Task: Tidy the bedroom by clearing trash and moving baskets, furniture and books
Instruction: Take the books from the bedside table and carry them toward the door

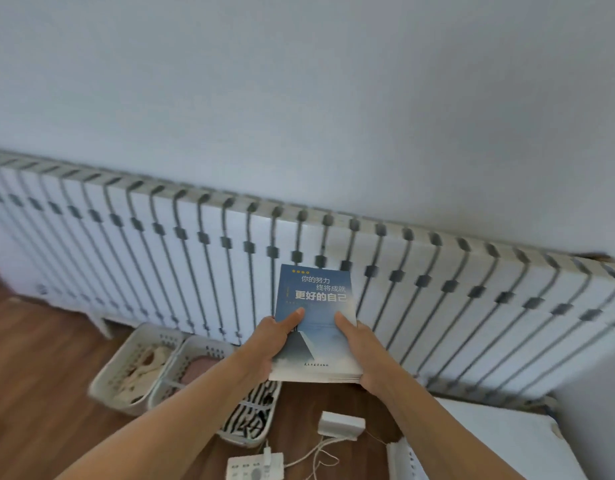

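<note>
Two hands are holding a blue book [316, 306] — left hand [268, 344] gripping its left edge | right hand [363, 355] gripping the right edge | baskets [103, 381] are sitting on the floor below.

I am in a room of a home, a bedroom by the look of it. Below me is a brown wood-plank floor [32, 358], and a plain pale wall [299, 81] rises ahead. A long white slatted frame [195, 258] with grey straps stands against that wall. Three pale plastic baskets [107, 375] sit side by side on the floor, holding clothes and fabric. Near them lie a white power strip [254, 467] with a cable plugged in and a white charger box [340, 426].
</note>
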The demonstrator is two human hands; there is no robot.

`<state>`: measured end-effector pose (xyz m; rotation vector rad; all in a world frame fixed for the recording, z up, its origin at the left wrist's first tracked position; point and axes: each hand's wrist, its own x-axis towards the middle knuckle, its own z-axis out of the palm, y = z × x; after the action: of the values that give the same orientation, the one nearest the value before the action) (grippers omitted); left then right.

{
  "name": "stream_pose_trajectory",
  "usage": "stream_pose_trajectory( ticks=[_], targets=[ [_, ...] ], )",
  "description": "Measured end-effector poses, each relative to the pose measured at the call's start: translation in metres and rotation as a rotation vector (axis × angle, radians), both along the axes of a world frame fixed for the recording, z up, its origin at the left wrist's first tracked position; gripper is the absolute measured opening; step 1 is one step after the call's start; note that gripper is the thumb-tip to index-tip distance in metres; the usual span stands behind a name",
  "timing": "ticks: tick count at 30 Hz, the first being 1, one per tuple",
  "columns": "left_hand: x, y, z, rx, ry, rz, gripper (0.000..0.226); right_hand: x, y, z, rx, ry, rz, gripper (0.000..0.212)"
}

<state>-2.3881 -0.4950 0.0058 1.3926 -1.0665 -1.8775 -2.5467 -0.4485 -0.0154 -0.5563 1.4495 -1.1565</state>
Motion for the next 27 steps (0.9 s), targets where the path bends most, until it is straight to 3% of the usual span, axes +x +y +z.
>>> stream_pose_trajectory(
  ticks=[5, 18, 27],
  targets=[
    [0.096, -0.024, 0.003, -0.005, -0.008, 0.139, 0.04, 0.089, -0.047, 0.001, -0.014, 0.015, 0.136, 0.037],
    [0.344, -0.051, -0.007, 0.043, 0.084, 0.462, 0.031, 0.341, -0.13, -0.003, 0.023, 0.079, 0.481, 0.035],
    [0.452, -0.042, -0.016, 0.077, 0.107, 0.7, 0.033, 0.462, -0.159, -0.006, 0.032, 0.182, 0.704, 0.038]
  ],
)
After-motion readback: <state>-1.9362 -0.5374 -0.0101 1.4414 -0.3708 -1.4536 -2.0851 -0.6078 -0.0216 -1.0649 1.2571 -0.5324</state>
